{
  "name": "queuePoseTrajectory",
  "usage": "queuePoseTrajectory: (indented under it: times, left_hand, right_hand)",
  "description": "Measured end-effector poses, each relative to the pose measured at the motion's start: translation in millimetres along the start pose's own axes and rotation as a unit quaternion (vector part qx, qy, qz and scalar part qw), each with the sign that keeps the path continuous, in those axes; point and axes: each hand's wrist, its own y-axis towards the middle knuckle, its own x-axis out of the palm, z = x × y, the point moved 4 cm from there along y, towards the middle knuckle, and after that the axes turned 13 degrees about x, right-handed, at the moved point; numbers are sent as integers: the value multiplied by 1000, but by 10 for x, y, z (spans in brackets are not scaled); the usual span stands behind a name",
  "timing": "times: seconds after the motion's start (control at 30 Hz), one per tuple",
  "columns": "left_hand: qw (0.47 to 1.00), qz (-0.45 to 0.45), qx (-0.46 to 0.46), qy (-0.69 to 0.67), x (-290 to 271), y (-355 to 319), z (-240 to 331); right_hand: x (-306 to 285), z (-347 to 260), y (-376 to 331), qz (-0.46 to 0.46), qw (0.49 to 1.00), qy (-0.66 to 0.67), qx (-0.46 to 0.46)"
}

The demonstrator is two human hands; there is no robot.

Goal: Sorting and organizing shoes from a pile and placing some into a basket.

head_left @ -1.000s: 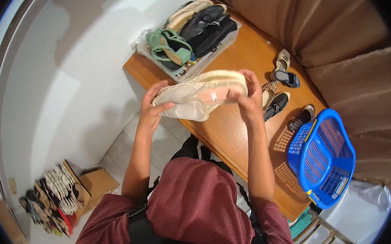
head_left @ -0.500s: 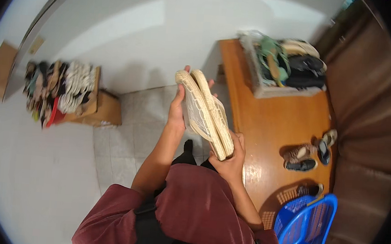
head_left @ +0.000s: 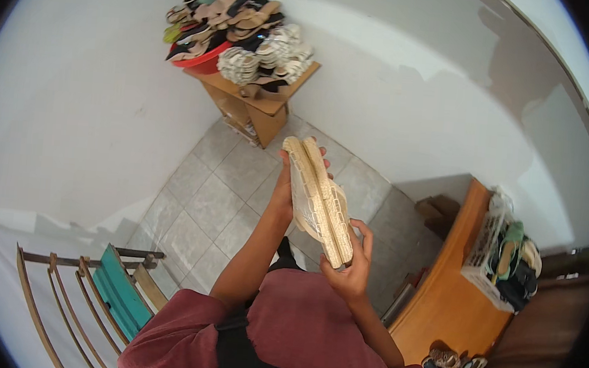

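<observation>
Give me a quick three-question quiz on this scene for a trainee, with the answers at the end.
1. True or false: the left hand and right hand both grip the pair of cream espadrille-style shoes.

2. Which colour is the basin under the heaped footwear? (a) blue (b) red (c) yellow

3. Fill the gap: the green sandal lies in a ____ on the wooden table.

Key: 1. True. 2. b. 3. Plastic crate.
</observation>
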Motion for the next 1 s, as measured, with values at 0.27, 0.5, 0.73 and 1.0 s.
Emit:
queuePoseTrajectory:
  times: [0.27, 0.5, 0.73, 1.0]
  left_hand:
    - [983, 121, 77, 116, -1222, 133, 1663]
    - [968, 183, 111, 129, -1867, 347, 2682]
    - [946, 152, 118, 262, -2280, 1071, 3255]
    - [946, 192, 97, 241, -2586, 2435, 3567]
  right_hand:
    - [1534, -206, 740, -157, 987, 39, -21]
    - [2453, -201, 1430, -243, 906, 288, 194]
    - [3023, -115, 2169, -272, 871, 332, 239]
    - [3667, -4, 3208, -236, 881, 319, 256]
